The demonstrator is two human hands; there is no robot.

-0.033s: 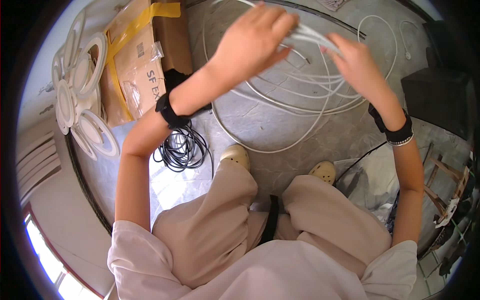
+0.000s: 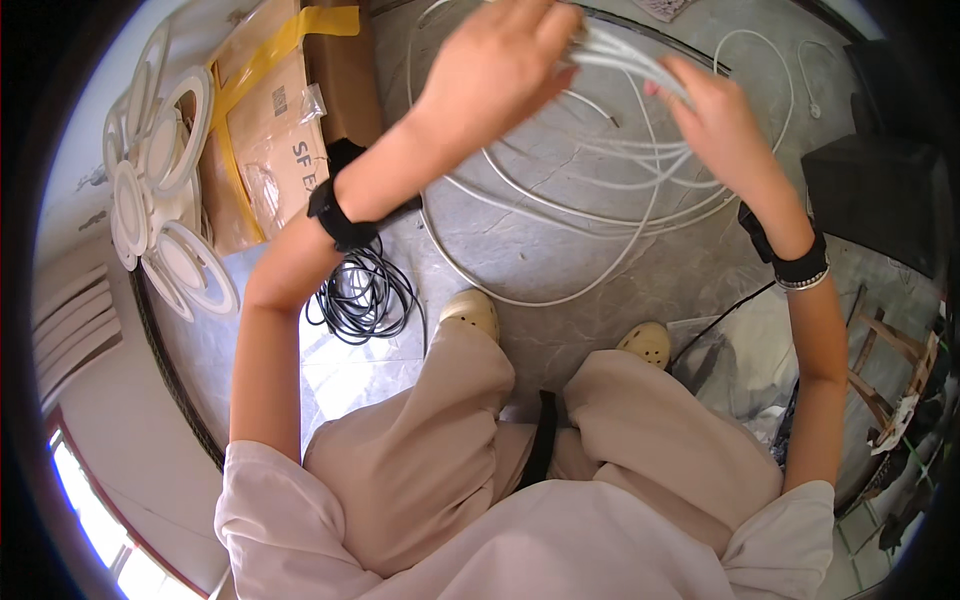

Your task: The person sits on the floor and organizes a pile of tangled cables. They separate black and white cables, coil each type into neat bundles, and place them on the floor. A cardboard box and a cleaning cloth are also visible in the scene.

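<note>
Grasps white cable (image 2: pixel 625 58) at one o'clock, with left hand (image 2: pixel 508 65) at twelve and right hand (image 2: pixel 715 120) at two; spreads loops (image 2: pixel 530 303) over grey floor (image 2: pixel 560 332), beside black cable coil (image 2: pixel 365 297) at nine.

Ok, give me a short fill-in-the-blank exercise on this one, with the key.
1. The left hand and right hand both hold the ____ cable.
2. The coiled cord lying near the cardboard box is ____.
3. The cardboard box stands to the person's ____.
4. The opaque tape on it is ____.

Missing words: white; black; left; yellow.
</note>
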